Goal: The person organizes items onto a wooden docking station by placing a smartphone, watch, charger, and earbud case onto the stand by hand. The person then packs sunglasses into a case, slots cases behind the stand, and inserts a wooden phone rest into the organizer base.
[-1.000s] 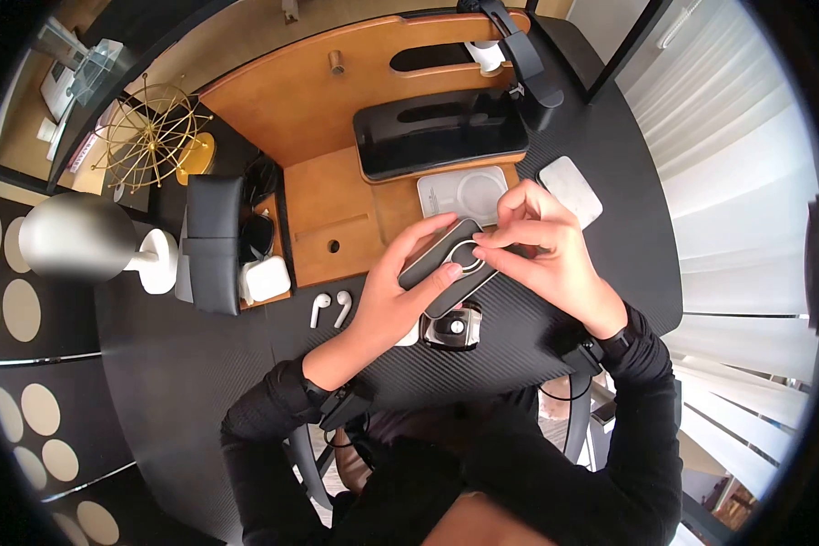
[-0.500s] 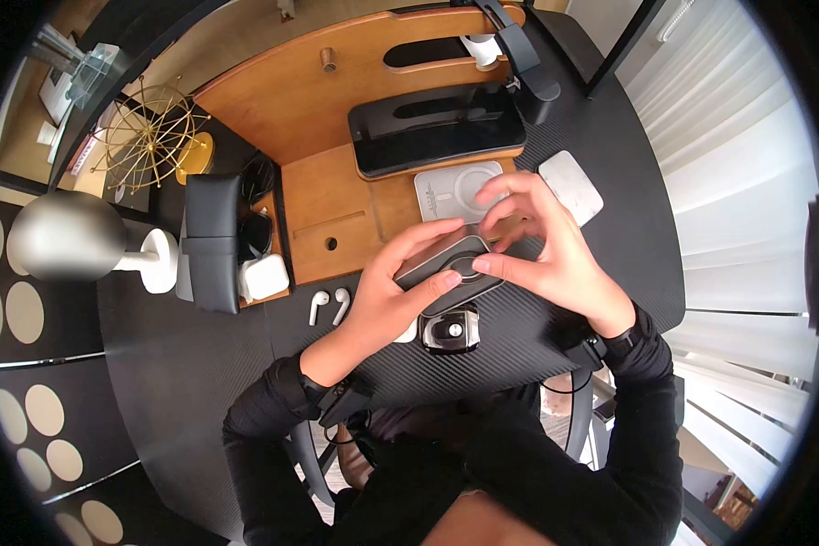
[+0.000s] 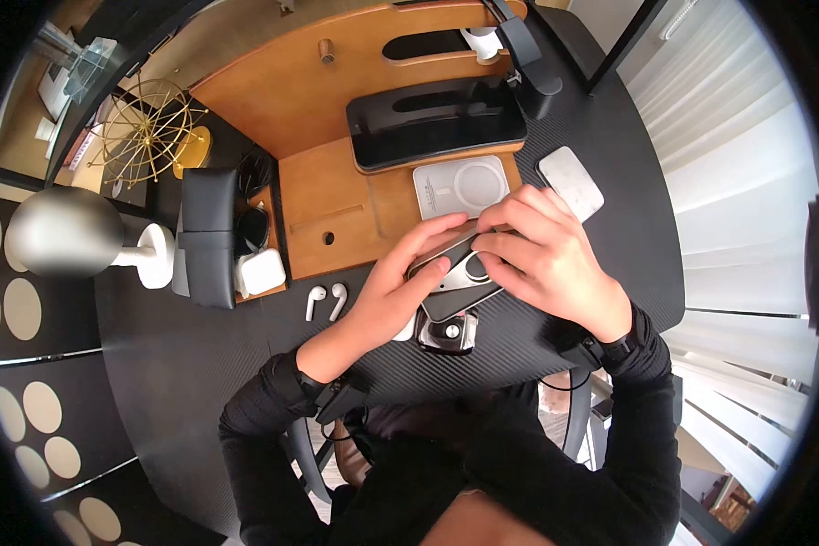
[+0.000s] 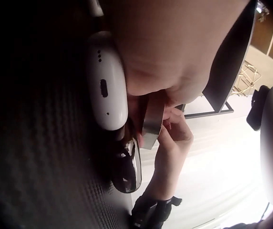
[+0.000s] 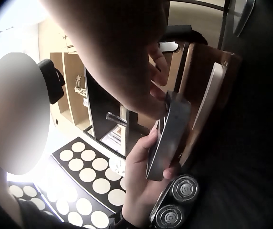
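The fingers of the left hand (image 3: 400,291) curl around a dark phone case (image 3: 455,268), holding it tilted above the black table (image 3: 200,364). The right hand (image 3: 541,259) pinches the case's upper end. An electric shaver (image 3: 446,332) lies just below, two earbuds (image 3: 325,302) to the left.

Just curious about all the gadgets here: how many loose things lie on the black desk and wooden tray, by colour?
White: 5, two earbuds, earbud case, charging pad, flat pad
Black: 2, phone, case held in both hands
Silver: 1, shaver head
Total: 8
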Motion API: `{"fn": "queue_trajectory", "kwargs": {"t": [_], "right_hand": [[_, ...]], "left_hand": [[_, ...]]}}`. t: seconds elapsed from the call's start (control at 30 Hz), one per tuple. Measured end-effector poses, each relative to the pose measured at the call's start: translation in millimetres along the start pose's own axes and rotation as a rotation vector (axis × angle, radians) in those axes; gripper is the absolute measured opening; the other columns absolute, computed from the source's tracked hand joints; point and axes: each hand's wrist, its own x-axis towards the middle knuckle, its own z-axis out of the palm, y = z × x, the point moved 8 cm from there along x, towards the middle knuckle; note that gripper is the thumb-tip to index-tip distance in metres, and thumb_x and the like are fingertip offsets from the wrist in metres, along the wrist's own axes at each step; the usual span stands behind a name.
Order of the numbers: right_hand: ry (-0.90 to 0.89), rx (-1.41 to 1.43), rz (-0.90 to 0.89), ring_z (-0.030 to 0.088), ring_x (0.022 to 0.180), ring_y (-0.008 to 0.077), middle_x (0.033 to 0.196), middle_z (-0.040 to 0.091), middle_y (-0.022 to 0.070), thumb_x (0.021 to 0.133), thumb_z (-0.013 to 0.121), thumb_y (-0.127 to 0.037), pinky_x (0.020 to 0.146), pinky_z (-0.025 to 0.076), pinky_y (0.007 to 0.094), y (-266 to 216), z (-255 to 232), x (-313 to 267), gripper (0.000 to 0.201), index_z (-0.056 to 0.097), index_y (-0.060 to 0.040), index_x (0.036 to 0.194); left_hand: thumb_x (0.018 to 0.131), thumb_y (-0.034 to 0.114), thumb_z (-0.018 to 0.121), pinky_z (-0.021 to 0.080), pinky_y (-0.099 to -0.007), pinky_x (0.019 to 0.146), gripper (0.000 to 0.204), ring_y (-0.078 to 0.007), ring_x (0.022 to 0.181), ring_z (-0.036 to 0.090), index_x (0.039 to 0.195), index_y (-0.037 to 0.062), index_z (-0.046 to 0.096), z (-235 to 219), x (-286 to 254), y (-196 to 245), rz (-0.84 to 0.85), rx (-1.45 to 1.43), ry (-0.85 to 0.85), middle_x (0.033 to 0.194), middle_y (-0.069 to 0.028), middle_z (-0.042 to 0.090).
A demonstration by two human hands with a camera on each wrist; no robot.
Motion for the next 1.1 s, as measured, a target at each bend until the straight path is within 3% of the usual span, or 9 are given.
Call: {"fn": "queue_trajectory", "kwargs": {"t": [0.1, 0.17, 0.27, 0.37, 0.4, 0.63, 0.7, 1.03, 1.1], "right_hand": [[-0.027, -0.006, -0.017, 0.059, 0.084, 0.0185, 0.092, 0.059, 0.0015, 0.069, 0.072, -0.008, 0.068, 0.045, 0.0313, -3, -1, -2, 0.014, 0.065, -0.0036, 0.079], [-0.011, 0.017, -0.038, 0.060, 0.081, 0.0185, 0.089, 0.059, 0.0016, 0.070, 0.072, -0.009, 0.066, 0.046, 0.0317, -7, -2, -3, 0.013, 0.064, -0.0034, 0.078], [0.043, 0.177, 0.008, 0.063, 0.073, 0.0205, 0.084, 0.060, 0.0041, 0.073, 0.073, -0.007, 0.061, 0.050, 0.0326, -4, -3, -5, 0.011, 0.065, -0.0025, 0.080], [-0.013, 0.509, 0.138, 0.066, 0.070, 0.0238, 0.082, 0.065, 0.0071, 0.077, 0.074, -0.004, 0.061, 0.052, 0.0323, 10, -2, -5, 0.010, 0.068, -0.0019, 0.084], [-0.013, 0.510, 0.138, 0.066, 0.070, 0.0238, 0.082, 0.065, 0.0071, 0.077, 0.074, -0.004, 0.061, 0.052, 0.0323, 10, -1, -5, 0.010, 0.068, -0.0019, 0.084], [-0.064, 0.507, 0.074, 0.064, 0.076, 0.0234, 0.084, 0.064, 0.0070, 0.075, 0.074, -0.003, 0.067, 0.051, 0.0338, 12, 0, -6, 0.008, 0.068, -0.0006, 0.081], [-0.075, 0.460, 0.046, 0.063, 0.077, 0.0236, 0.084, 0.064, 0.0071, 0.075, 0.073, -0.002, 0.068, 0.051, 0.0344, 12, 1, -6, 0.008, 0.068, -0.0004, 0.081], [-0.096, 0.404, -0.032, 0.058, 0.076, 0.0232, 0.082, 0.063, 0.0060, 0.071, 0.073, -0.002, 0.068, 0.049, 0.0342, 3, 8, -6, 0.010, 0.069, -0.0006, 0.080], [-0.104, 0.434, -0.033, 0.057, 0.074, 0.0230, 0.080, 0.064, 0.0052, 0.069, 0.075, -0.002, 0.066, 0.048, 0.0336, 4, 9, -6, 0.012, 0.071, -0.0011, 0.080]], "left_hand": [[0.097, 0.007, 0.048, 0.035, -0.0332, 0.108, 0.046, -0.0207, 0.129, 0.047, 0.141, 0.0011, 0.038, 2, 1, 3, 0.027, 0.138, -0.036, 0.137, -0.0146, 0.052], [0.098, 0.007, 0.047, 0.037, -0.0320, 0.105, 0.042, -0.0188, 0.126, 0.049, 0.139, 0.0025, 0.039, -5, 1, -5, -0.065, 0.004, 0.034, 0.134, -0.0143, 0.054], [0.098, 0.003, 0.047, 0.038, -0.0330, 0.105, 0.037, -0.0210, 0.127, 0.050, 0.135, 0.0018, 0.043, -4, 0, 0, -0.003, 0.089, 0.026, 0.131, -0.0142, 0.055], [0.098, 0.005, 0.048, 0.042, -0.0316, 0.101, 0.036, -0.0186, 0.123, 0.052, 0.134, 0.0019, 0.044, -4, -1, 0, -0.125, -0.125, 0.057, 0.130, -0.0130, 0.056], [0.098, 0.007, 0.049, 0.046, -0.0310, 0.097, 0.035, -0.0181, 0.119, 0.055, 0.133, 0.0018, 0.045, -5, -2, -6, -0.225, -0.300, 0.082, 0.129, -0.0128, 0.056], [0.099, 0.009, 0.048, 0.057, -0.0293, 0.078, 0.032, -0.0165, 0.102, 0.061, 0.130, 0.0006, 0.048, -3, 0, -5, -0.158, -0.294, 0.014, 0.125, -0.0125, 0.056], [0.097, 0.012, 0.049, 0.060, -0.0371, 0.076, 0.037, -0.0196, 0.102, 0.063, 0.133, 0.0019, 0.046, -5, 1, -5, -0.136, -0.249, 0.042, 0.123, -0.0139, 0.057], [0.091, 0.008, 0.062, 0.058, -0.0333, 0.078, 0.046, -0.0173, 0.105, 0.060, 0.134, 0.0028, 0.046, -4, 1, 0, -0.103, -0.195, 0.033, 0.123, -0.0120, 0.057], [0.088, 0.006, 0.068, 0.049, -0.0294, 0.092, 0.047, -0.0151, 0.114, 0.055, 0.131, 0.0049, 0.050, -4, 1, -1, -0.089, -0.040, 0.012, 0.124, -0.0090, 0.057]]}}
